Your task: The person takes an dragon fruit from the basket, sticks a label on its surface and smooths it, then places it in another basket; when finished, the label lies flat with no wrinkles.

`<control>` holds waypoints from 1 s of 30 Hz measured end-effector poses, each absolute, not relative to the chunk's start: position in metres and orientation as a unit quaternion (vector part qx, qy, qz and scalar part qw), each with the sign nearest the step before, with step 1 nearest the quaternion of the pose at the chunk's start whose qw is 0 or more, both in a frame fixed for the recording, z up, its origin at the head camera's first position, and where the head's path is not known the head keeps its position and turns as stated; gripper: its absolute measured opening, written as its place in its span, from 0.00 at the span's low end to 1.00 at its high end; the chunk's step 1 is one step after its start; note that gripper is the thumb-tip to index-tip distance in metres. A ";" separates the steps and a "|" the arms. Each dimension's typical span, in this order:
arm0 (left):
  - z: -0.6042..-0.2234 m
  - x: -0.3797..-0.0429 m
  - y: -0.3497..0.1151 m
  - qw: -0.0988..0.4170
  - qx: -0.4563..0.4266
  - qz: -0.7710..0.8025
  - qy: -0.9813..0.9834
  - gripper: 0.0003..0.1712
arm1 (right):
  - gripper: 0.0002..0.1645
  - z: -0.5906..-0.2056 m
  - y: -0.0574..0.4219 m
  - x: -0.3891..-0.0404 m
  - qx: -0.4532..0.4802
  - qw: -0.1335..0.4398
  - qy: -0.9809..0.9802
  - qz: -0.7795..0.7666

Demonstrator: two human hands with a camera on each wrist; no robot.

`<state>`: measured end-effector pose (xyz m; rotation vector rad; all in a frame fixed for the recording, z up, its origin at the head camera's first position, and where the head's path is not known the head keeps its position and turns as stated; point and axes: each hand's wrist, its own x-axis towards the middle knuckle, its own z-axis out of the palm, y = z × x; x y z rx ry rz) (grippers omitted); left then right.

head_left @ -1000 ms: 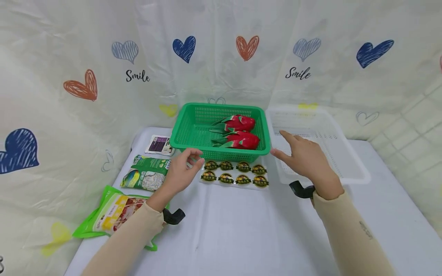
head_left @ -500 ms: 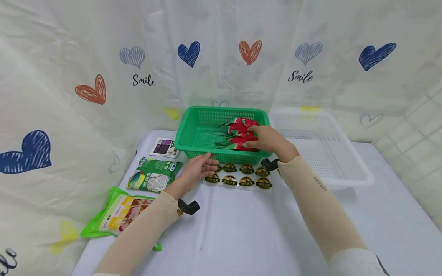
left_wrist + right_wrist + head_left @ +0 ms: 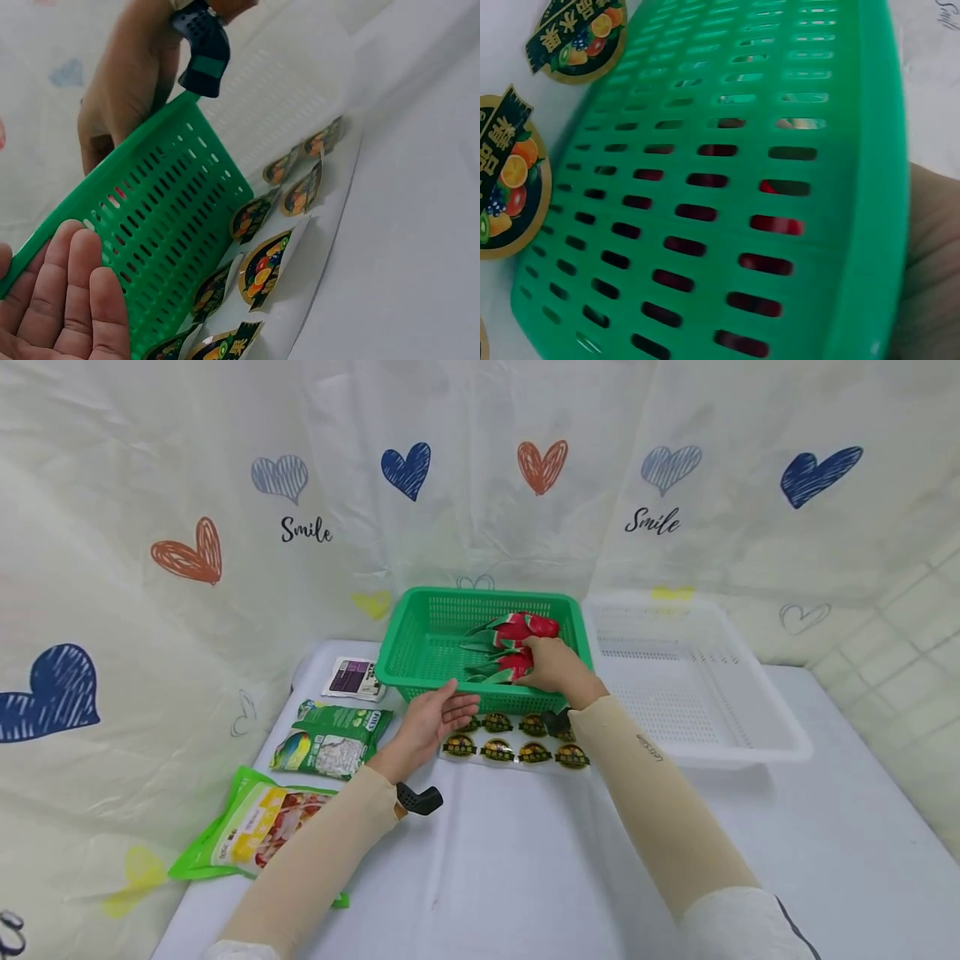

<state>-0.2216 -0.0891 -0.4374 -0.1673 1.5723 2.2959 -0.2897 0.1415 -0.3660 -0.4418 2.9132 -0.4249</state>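
Note:
Two red dragon fruits with green leaves lie in the right half of a green basket [image 3: 390, 670]. My right hand [image 3: 558, 668] reaches over the basket's front right rim and grips the nearer dragon fruit [image 3: 515, 665], covering its right end. Just behind it lies the farther dragon fruit [image 3: 540, 626]. My left hand [image 3: 427, 722] is at the basket's front left, its fingers extended and holding nothing. In the left wrist view its fingers [image 3: 79, 292] overlap the basket wall. The right wrist view shows mostly the basket's slotted side, with red showing through the slots.
A sheet of round fruit stickers [image 3: 517, 763] lies in front of the basket. To the right stands a white basket [image 3: 780, 747]. Along the left are a purple-labelled packet [image 3: 352, 678], a green packet [image 3: 332, 740] and a bright green bag [image 3: 258, 827]. A printed curtain [image 3: 465, 527] hangs behind.
My right hand has moved left from over the white basket into the green one and closed round the nearer dragon fruit. My left hand has shifted right, its fingers straightening.

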 end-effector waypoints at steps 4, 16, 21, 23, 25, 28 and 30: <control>-0.434 -0.224 -0.089 0.179 -0.065 0.819 0.540 0.20 | 0.41 -0.368 0.142 -0.292 -0.145 0.072 0.975 -0.153; -0.431 -0.225 -0.090 0.202 -0.089 0.834 0.505 0.13 | 0.42 -0.372 0.146 -0.291 -0.143 0.076 0.971 -0.176; -0.432 -0.224 -0.089 0.197 -0.108 0.835 0.502 0.12 | 0.42 -0.373 0.149 -0.290 -0.152 0.065 0.971 -0.173; -0.432 -0.224 -0.089 0.194 -0.114 0.838 0.496 0.12 | 0.43 -0.371 0.150 -0.289 -0.157 0.055 0.970 -0.176; -0.431 -0.224 -0.089 0.190 -0.118 0.843 0.489 0.12 | 0.45 -0.368 0.152 -0.288 -0.162 0.046 0.969 -0.180; -0.430 -0.224 -0.091 0.185 -0.121 0.850 0.478 0.09 | 0.49 -0.358 0.153 -0.286 -0.166 0.038 0.967 -0.191; -0.429 -0.225 -0.092 0.184 -0.119 0.853 0.473 0.08 | 0.51 -0.350 0.153 -0.283 -0.168 0.033 0.964 -0.202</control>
